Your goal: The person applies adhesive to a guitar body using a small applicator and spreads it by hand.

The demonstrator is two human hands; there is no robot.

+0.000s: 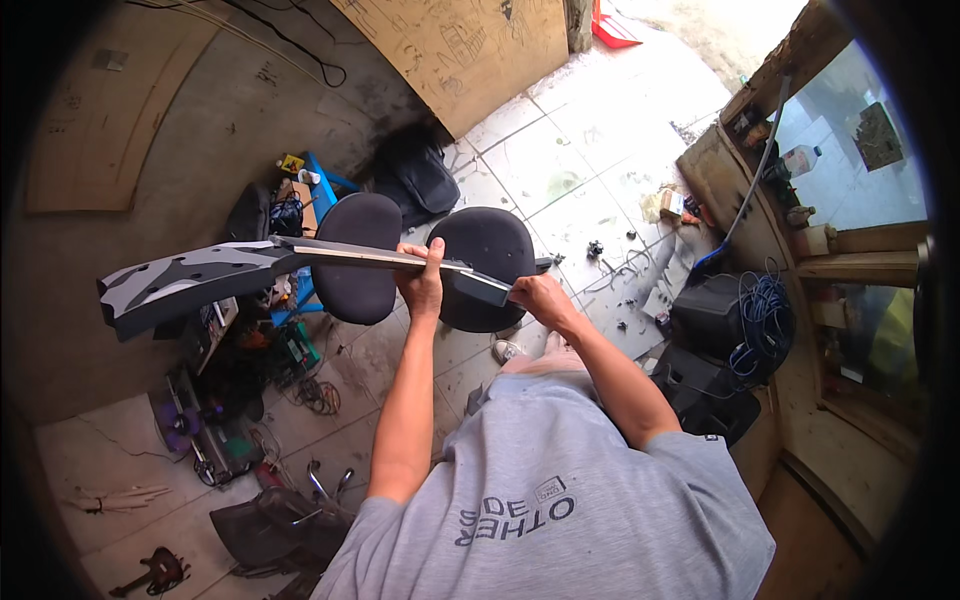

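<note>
An electric guitar with a black and grey patterned body is held crosswise, its body to the left and its headstock to the right. A pale strip runs along the neck. My left hand is wrapped round the neck near the headstock, thumb on top. My right hand has its fingers closed on the headstock's right end. Behind the guitar sit two black padded seats.
A blue rack with assorted items stands left of the seats. A black bag, scattered parts and tools lie on the tiled floor. At the right are black cases with coiled blue cable, beside a wooden-framed window.
</note>
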